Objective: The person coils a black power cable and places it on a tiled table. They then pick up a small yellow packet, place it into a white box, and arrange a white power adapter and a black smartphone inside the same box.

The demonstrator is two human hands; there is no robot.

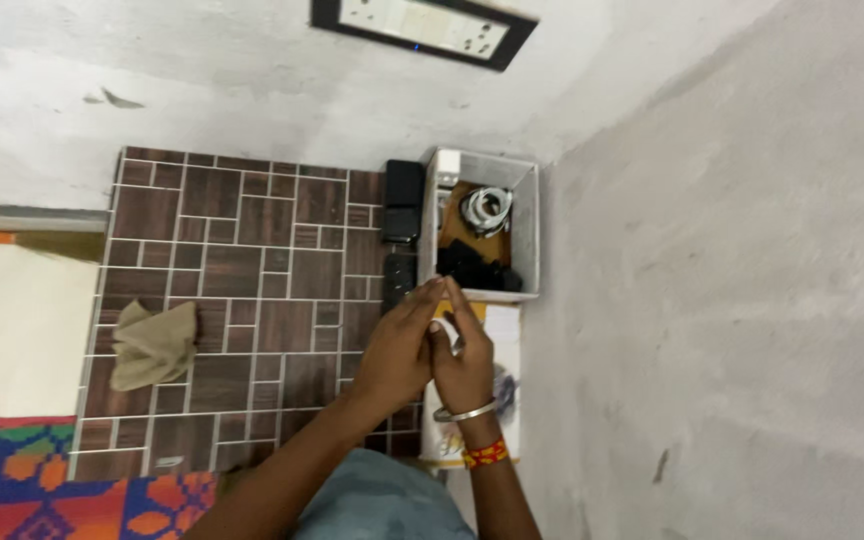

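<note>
A brown tiled floor (242, 270) runs between grey walls, with a wall corner at its upper right. At the floor's lower left edge lies a colourful patterned mat (62, 490). Near the floor's left edge sits a crumpled beige cloth (155, 343). In the upper right corner stands a white box (526, 225) holding a coil of white cable (487, 208) and some black items (472, 268); black devices (402, 205) lie just beside its left wall. Below the box lies a flat white printed package (507, 345). Above that package, the left hand (397, 350) and the right hand (467, 360) are pressed together, fingers closed around something small I cannot make out.
</note>
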